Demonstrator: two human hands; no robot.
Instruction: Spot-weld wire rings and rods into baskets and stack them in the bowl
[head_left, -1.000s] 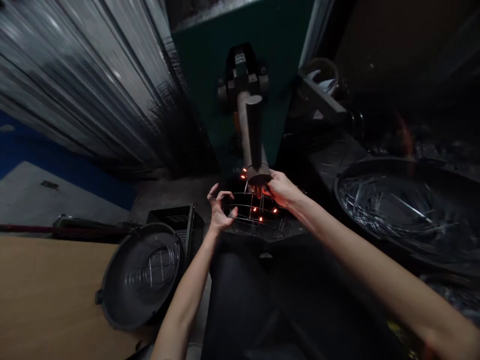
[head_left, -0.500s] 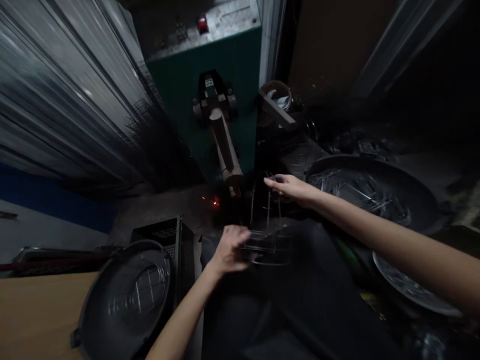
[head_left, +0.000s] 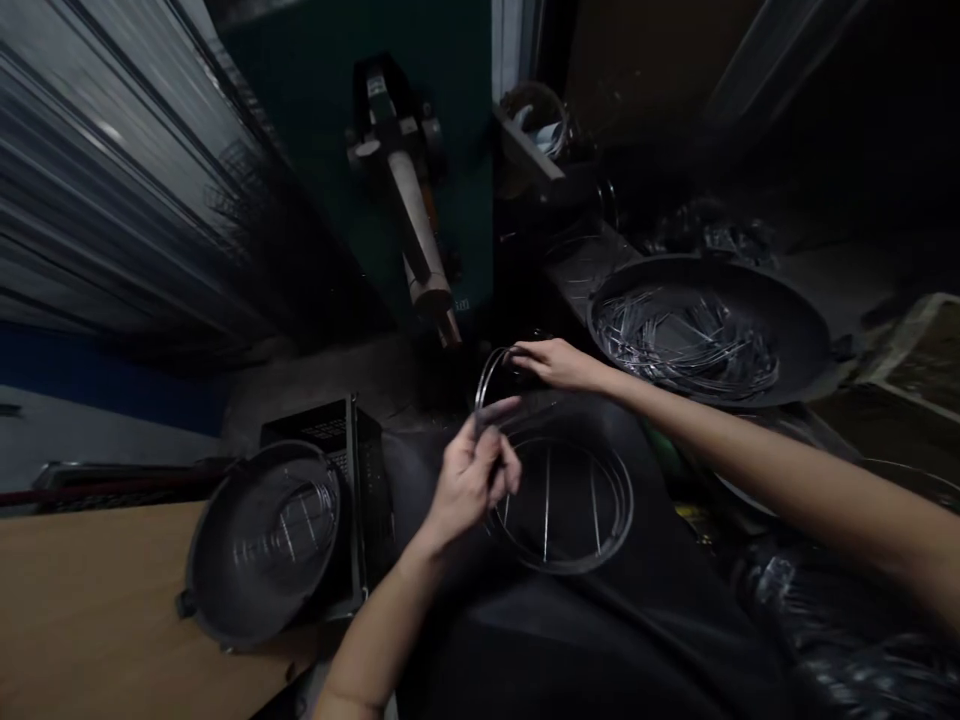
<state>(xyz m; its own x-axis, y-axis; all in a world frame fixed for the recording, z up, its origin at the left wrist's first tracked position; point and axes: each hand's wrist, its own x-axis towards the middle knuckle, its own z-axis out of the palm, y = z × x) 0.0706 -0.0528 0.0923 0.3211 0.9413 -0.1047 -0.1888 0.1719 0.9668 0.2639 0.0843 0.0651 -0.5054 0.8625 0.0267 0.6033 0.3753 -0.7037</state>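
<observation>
A round wire rack (head_left: 546, 500) with a ringed rim and straight cross wires lies tilted over the dark cloth on my lap. A curved double wire (head_left: 489, 372) rises at its far left side. My right hand (head_left: 551, 362) pinches the upper end of this curve, fingers closed. My left hand (head_left: 476, 475) is at the rack's left edge, its index finger stretched out and the other fingers curled around the wire, partly hiding it. Just beyond both hands, the copper-coloured tip (head_left: 448, 328) of a green welding machine's arm (head_left: 420, 235) points down, apart from the rack.
A dark pan (head_left: 247, 590) with wire pieces stands at left by a wooden board (head_left: 90, 610) and a black crate (head_left: 352, 500). At right, another wide pan (head_left: 802, 330) holds many bent wires. More wire pieces (head_left: 862, 650) lie at lower right. Corrugated sheeting (head_left: 97, 180) lines the left.
The rack has been tipped and lowered from under the machine's tip, so its round face now shows. Red sparks near the tip are gone. My view has shifted downward.
</observation>
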